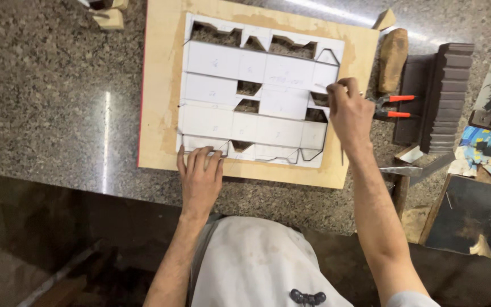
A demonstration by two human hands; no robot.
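A plywood board (pixel 160 85) lies on a speckled stone counter (pixel 52 96). On it sits a white paper box template (pixel 257 96) edged with thin dark metal strips and several cut-out gaps. My left hand (pixel 200 179) rests flat on the template's near left corner, fingers spread. My right hand (pixel 349 113) hovers over the template's right edge, fingers pinched on a thin pen-like tool (pixel 320 87) whose tip points left onto the paper.
Red-handled pliers (pixel 396 106) lie just right of the board, beside a brown oval block (pixel 393 52) and a stack of dark strips (pixel 449 96). Small wooden blocks (pixel 108 17) sit at the far left. A metal blade (pixel 410 169) and dark boards lie at the right.
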